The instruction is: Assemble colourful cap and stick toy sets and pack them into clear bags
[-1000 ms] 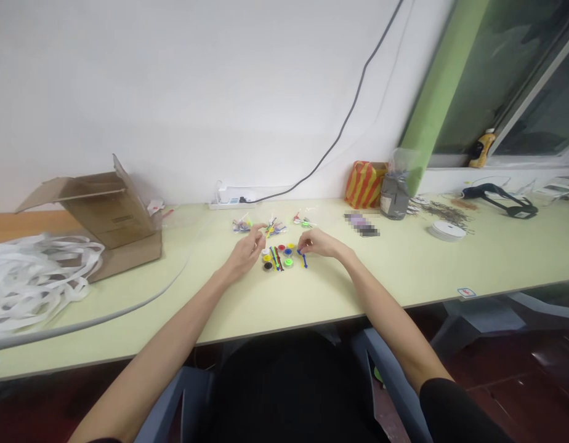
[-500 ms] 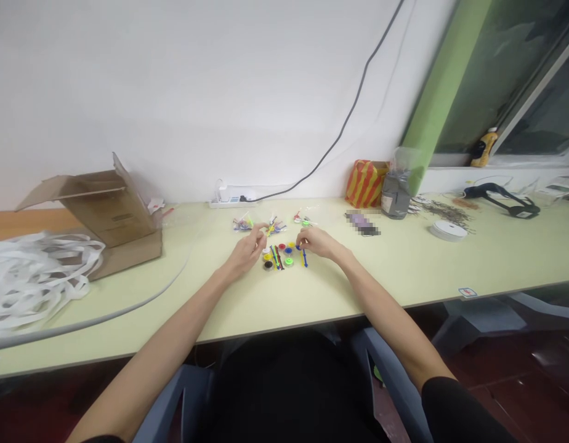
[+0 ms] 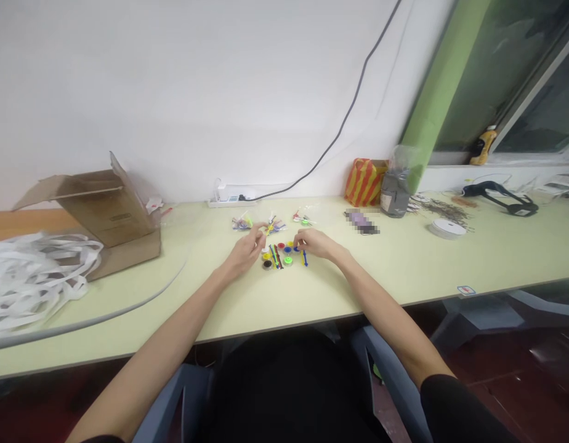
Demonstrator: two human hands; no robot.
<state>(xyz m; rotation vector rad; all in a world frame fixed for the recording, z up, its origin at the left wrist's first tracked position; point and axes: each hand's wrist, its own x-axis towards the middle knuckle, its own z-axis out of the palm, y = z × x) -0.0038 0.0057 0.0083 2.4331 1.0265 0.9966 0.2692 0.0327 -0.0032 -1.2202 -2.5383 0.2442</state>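
Note:
My left hand (image 3: 246, 252) is over the table, fingers partly curled, with a slim yellow piece (image 3: 270, 229) at the tips of thumb and index finger. My right hand (image 3: 316, 242) bends down with its fingertips pinched on a small blue disc (image 3: 296, 249). Between the hands lie several round discs, among them a green one (image 3: 288, 261), a black one (image 3: 267, 265) and a red one (image 3: 281, 245). Thin coloured arrow-shaped sticks (image 3: 276, 257) lie side by side among them. A blue arrow stick (image 3: 305, 258) is just below my right hand.
Behind the hands are small clear bags of coloured parts (image 3: 242, 223) and a power strip (image 3: 229, 200). At left stand a cardboard box (image 3: 100, 203) and a heap of white strap (image 3: 35, 277). A striped bag (image 3: 362, 183), a dark container (image 3: 394, 195) and a white roll (image 3: 447, 229) are at right.
The view has shifted very slightly. My right fingertips have moved a little at the blue disc; both hands otherwise stay in nearly the same place.

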